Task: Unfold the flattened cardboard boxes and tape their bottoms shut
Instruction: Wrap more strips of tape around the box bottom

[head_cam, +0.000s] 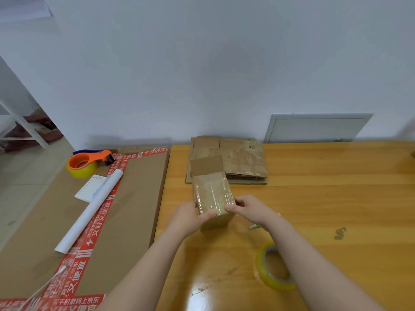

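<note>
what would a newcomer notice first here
The left hand and right hand hold a small taped box at the middle of the wooden table. Behind it lies a stack of flattened boxes; an orange tape dispenser sits on the big carton at left.

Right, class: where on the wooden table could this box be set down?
Bare table stretches right of the flattened stack, beyond the right hand. Crowded: the near middle, with the box, left hand and tape roll.

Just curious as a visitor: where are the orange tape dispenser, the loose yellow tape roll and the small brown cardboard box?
Orange tape dispenser (pixel 100 155): head view, orange handle.
Loose yellow tape roll (pixel 273 283): head view, near wall.
Small brown cardboard box (pixel 212 194): head view, taped face.
</note>
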